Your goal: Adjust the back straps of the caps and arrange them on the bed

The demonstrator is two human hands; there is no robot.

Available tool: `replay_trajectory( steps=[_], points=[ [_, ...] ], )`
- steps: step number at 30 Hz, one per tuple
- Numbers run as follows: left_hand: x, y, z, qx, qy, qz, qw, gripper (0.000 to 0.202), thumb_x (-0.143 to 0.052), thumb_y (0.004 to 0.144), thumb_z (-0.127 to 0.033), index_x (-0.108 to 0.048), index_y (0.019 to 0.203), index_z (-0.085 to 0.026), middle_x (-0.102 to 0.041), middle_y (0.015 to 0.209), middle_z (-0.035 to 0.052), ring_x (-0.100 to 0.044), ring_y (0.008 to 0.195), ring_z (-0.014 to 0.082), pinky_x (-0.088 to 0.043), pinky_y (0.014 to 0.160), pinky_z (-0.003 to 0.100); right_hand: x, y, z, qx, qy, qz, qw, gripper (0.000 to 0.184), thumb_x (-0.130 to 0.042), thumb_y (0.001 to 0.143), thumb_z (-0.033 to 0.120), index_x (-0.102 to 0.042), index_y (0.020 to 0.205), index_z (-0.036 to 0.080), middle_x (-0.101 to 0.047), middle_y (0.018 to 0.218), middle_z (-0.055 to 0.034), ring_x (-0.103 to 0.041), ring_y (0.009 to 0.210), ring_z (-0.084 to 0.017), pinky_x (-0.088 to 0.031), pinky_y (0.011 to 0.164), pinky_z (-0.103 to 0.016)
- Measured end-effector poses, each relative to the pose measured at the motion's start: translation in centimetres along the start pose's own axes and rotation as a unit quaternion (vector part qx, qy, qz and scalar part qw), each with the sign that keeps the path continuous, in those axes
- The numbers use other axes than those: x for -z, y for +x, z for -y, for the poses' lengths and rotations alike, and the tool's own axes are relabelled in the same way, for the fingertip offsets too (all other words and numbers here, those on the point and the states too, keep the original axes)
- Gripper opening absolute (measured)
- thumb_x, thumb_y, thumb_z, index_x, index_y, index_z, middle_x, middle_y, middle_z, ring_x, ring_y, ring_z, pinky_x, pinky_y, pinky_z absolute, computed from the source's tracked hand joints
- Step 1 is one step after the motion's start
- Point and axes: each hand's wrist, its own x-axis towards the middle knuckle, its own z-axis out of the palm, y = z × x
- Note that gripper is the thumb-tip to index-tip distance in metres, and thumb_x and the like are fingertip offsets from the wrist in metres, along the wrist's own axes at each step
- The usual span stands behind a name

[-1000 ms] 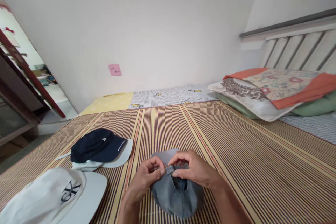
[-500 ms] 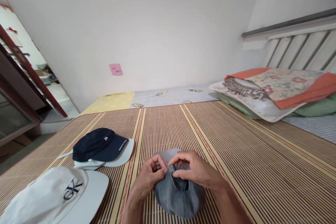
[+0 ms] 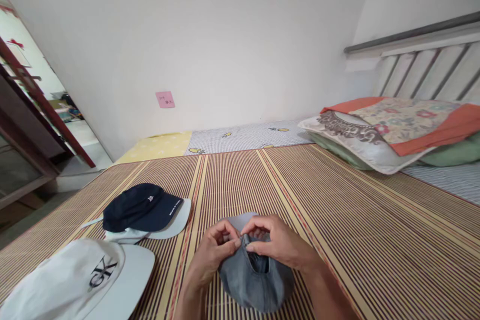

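A grey denim cap lies on the striped bamboo mat, its back turned toward me. My left hand pinches the cap's rear strap from the left, fingers closed. My right hand pinches the same strap and its small buckle from the right. The fingertips of both hands meet at the strap's middle. The cap's grey brim pokes out beyond my fingers.
A navy cap rests on a white cap at the left. Nearer me lies a white cap with black letters. Pillows are stacked at the right by a slatted headboard. A pink note sticks on the wall. A doorway opens at far left.
Both hands stay pinched on the strap; the fingers have shifted only slightly. The view has drifted a little.
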Motion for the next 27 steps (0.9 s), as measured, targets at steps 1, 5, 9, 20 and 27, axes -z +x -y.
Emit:
replay_trajectory(
  steps=[1, 5, 9, 20, 27],
  points=[
    [0.0, 0.0, 0.1, 0.001, -0.002, 0.002, 1.000, 0.038, -0.089, 0.073, -0.044, -0.062, 0.072, -0.018, -0.057, 0.069, -0.0023, -0.046, 0.065, 0.0116, -0.033, 0.060, 0.023, 0.0, 0.0, 0.0, 0.000, 0.001, 0.000, 1.000, 0.023, -0.078, 0.073, 0.015, -0.079, 0.095, 0.023, -0.066, 0.081, 0.0027, -0.058, 0.077, -0.015, -0.044, 0.072, -0.027],
    [-0.2, 0.2, 0.4, 0.007, -0.031, 0.011, 0.999, 0.039, -0.091, 0.073, -0.043, -0.061, 0.076, -0.019, -0.061, 0.074, -0.0008, -0.053, 0.070, 0.0137, -0.036, 0.065, 0.024, -0.2, 0.0, 0.3, 0.001, 0.002, 0.002, 1.000, 0.024, -0.077, 0.073, 0.013, -0.080, 0.094, 0.024, -0.066, 0.081, 0.0028, -0.058, 0.077, -0.016, -0.044, 0.072, -0.027],
    [-0.3, 0.0, 0.6, 0.038, -0.053, 0.057, 0.996, 0.036, -0.085, 0.080, -0.048, -0.067, 0.090, -0.018, -0.065, 0.081, 0.0009, -0.056, 0.072, 0.0140, -0.038, 0.069, 0.025, -0.3, 0.2, 0.7, 0.029, 0.008, -0.012, 0.999, 0.028, -0.078, 0.074, 0.012, -0.082, 0.098, 0.026, -0.068, 0.087, 0.0015, -0.061, 0.082, -0.017, -0.045, 0.076, -0.029],
    [-0.1, -0.1, 0.9, 0.041, -0.113, 0.042, 0.992, 0.039, -0.087, 0.079, -0.047, -0.062, 0.078, -0.016, -0.056, 0.067, -0.0033, -0.043, 0.057, 0.0075, -0.031, 0.056, 0.020, -0.1, 0.4, -0.6, 0.014, 0.092, 0.016, 0.995, 0.037, -0.077, 0.076, 0.012, -0.078, 0.110, 0.025, -0.071, 0.094, 0.0010, -0.063, 0.088, -0.016, -0.049, 0.084, -0.030],
    [-0.1, -0.2, 0.8, 0.047, -0.137, 0.064, 0.987, 0.040, -0.089, 0.074, -0.048, -0.068, 0.078, -0.015, -0.062, 0.064, -0.0011, -0.046, 0.052, 0.0065, -0.033, 0.052, 0.017, -0.1, 0.5, -1.3, 0.011, 0.148, 0.026, 0.989, 0.022, -0.068, 0.083, 0.015, -0.074, 0.103, 0.020, -0.068, 0.084, 0.0015, -0.063, 0.070, -0.012, -0.051, 0.068, -0.026]
  ],
)
